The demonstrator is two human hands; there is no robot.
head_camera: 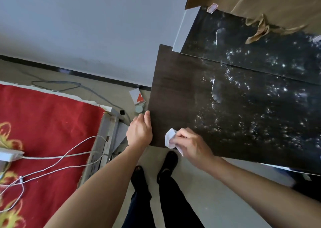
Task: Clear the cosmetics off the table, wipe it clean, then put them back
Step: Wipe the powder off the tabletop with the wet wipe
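Note:
The dark wooden table (182, 88) fills the right half of the view, its top bare and speckled with bright reflections. My right hand (192, 144) presses a crumpled white tissue (169, 138) onto the table's near left corner. My left hand (139, 130) grips the table's left edge, thumb lying along the top. No cosmetics stand on the tabletop. On the floor just beyond the table's left edge lie a small white box with a red mark (137, 96) and a round pale lid (139, 109).
A bed with a red patterned cover (43, 123) stands at the left, with white cables (69, 151) and a charger across it. A grey cable (57, 84) runs on the floor by the wall. Brown cardboard (260, 0) leans at the table's far side. My feet (166, 165) stand below the table's corner.

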